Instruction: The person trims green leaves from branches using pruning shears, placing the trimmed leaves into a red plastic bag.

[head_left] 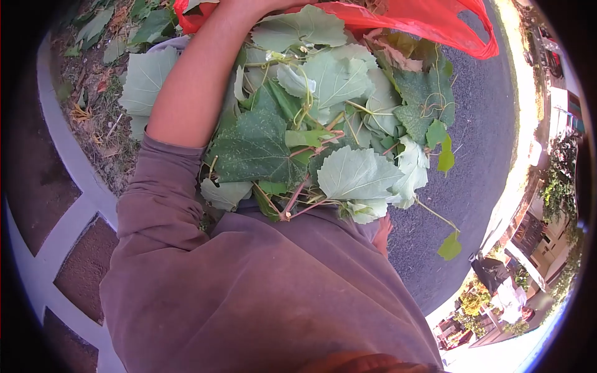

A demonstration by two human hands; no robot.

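Note:
My left arm reaches up across the view to the top edge, where only part of my left hand shows, beside a red plastic bag. Its fingers are out of sight, so its grip cannot be told. Below the hand, a large bundle of broad, lobed vine leaves lies against the front of my shirt, some dark green, others with pale undersides up. Thin tendrils and a cut reddish stem stick out of it. My right hand does not show. A small patch of skin by the shirt's right edge is too hidden to identify.
Grey asphalt runs along the right. At the left are dry ground with loose leaves and a pale curb with dark paving squares. Houses, plants and a person in white are at the far right.

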